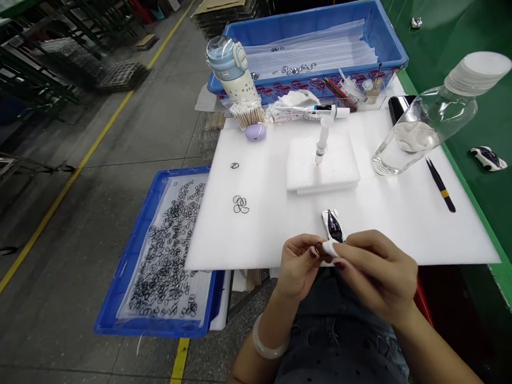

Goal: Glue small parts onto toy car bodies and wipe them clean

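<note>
A crumpled white tube (304, 112) is showing a dark blue label whose print is staying too small to read; a pale blue-lidded drinking bottle (232, 66) is carrying a tiny mark, also illegible. The left hand (296, 268) is closing thumb and fingertips on a thin black ring (318, 248), which is sitting above the near edge of a white board (268, 234); its far part is hiding among the fingers. The right hand (378, 274) is bringing thumb and index finger near each other, with a small white soft-looking piece (330, 248) covering the index fingertip beside the ring; I cannot tell whether it is being worn or pinched. Just behind, a white-and-black toy car (333, 224) is lying partly hidden by the hands. A large clear bottle (424, 128) is partly hiding a black, glossy object (397, 109).
</note>
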Tool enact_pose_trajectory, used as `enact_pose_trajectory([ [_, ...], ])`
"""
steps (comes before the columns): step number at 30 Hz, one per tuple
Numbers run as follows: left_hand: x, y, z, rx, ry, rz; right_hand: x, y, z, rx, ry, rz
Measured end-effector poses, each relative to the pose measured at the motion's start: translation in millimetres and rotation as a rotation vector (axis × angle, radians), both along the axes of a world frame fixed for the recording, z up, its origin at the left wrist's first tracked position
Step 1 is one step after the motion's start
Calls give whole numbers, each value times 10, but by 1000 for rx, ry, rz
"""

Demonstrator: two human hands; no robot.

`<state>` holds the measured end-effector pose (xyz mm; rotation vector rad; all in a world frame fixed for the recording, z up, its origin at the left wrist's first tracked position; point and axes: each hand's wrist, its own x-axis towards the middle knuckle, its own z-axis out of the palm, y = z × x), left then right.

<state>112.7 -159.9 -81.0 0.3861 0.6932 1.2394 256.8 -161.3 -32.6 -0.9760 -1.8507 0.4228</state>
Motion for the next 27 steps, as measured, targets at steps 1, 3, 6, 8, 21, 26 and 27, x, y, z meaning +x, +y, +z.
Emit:
enact_pose_trajectory([
  [1,5,-3,6,-3,-9,14,-34,12,10,48,-61,-11],
  [3,16,-6,20,-13,-17,49,-47,10,30,128,-179,-35],
  [6,27,3,44,-13,-1,63,67,-27,93,165,-303,-33],
  [8,32,15,60,-13,10,55,167,-41,152,163,-331,-91],
  [21,24,-16,11,31,20,51,153,6,200,127,-342,82],
  [26,37,-12,12,45,61,59,594,222,268,47,-70,-265],
  [27,36,-10,16,55,61,60,694,295,231,23,-11,-354],
])
